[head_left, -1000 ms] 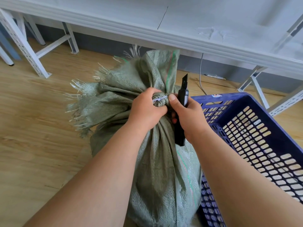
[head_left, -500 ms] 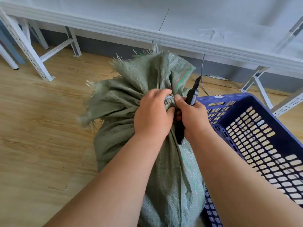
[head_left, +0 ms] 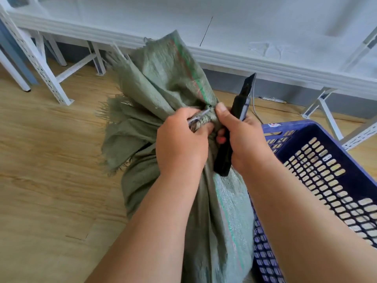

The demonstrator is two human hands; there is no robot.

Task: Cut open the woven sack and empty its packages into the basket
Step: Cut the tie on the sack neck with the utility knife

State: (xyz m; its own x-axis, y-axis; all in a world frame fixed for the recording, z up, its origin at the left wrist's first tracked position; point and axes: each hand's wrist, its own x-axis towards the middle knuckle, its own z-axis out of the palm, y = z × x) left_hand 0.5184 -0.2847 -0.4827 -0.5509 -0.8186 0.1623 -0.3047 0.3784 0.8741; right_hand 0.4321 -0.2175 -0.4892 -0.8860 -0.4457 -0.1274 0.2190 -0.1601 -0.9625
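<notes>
A grey-green woven sack (head_left: 155, 111) stands upright on the floor, its neck bunched and bound by a pale tie (head_left: 201, 117). My left hand (head_left: 181, 144) grips the neck just at the tie. My right hand (head_left: 242, 139) holds a black utility knife (head_left: 234, 123), blade end pointing up and away, while its thumb presses on the neck from the right. A blue perforated plastic basket (head_left: 318, 172) stands right beside the sack on its right; nothing shows inside it. The packages are hidden in the sack.
White metal table legs (head_left: 44, 70) stand at the back left and others (head_left: 326, 111) at the back right, under a long white table edge (head_left: 265, 66). A cable (head_left: 255, 107) runs down behind the knife. Wooden floor (head_left: 51, 180) extends to the left.
The sack's loose frayed top has flipped up and back. Both hands have stayed at the tied neck, with the knife tilting a little to the right.
</notes>
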